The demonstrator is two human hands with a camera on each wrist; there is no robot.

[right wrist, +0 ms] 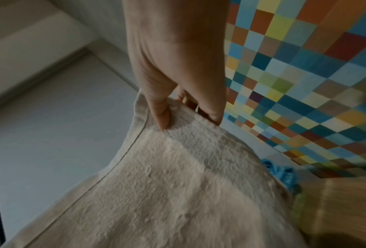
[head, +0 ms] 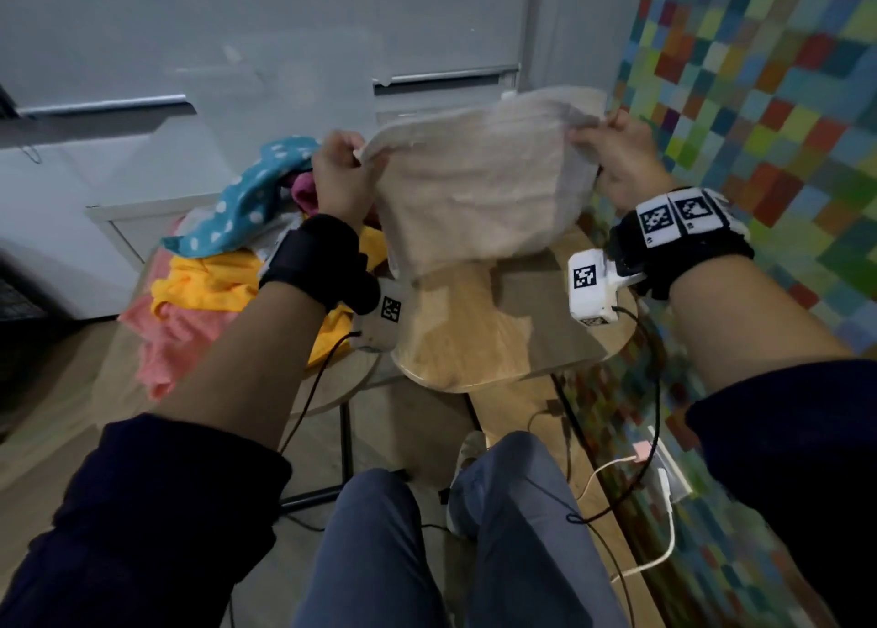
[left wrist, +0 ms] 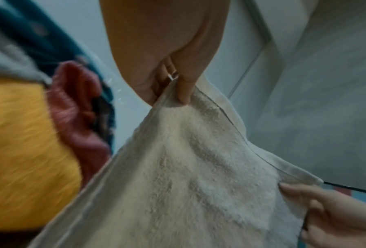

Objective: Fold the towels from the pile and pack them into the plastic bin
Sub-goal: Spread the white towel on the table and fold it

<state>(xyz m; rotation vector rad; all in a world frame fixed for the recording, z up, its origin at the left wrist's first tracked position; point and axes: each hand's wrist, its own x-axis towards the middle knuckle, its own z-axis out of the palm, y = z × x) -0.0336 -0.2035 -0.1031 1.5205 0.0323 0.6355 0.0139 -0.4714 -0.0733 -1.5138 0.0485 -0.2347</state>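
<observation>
A beige towel [head: 479,176] hangs spread in the air above the wooden table [head: 498,338]. My left hand [head: 339,172] pinches its upper left corner and my right hand [head: 617,157] pinches its upper right corner. In the left wrist view the left thumb and fingers [left wrist: 184,90] clamp the towel [left wrist: 188,167] hem. In the right wrist view the right thumb [right wrist: 161,115] presses on the towel [right wrist: 167,193] edge. The pile [head: 209,276] of teal dotted, yellow, pink and magenta towels lies at the table's left. The plastic bin is not in view.
A checkered multicolour wall [head: 769,129] runs along the right. White cabinets [head: 142,229] stand behind the pile. Cables [head: 626,475] and a charger lie on the floor by my knees [head: 427,532]. A blue object [right wrist: 283,172] peeks from behind the towel near the table edge.
</observation>
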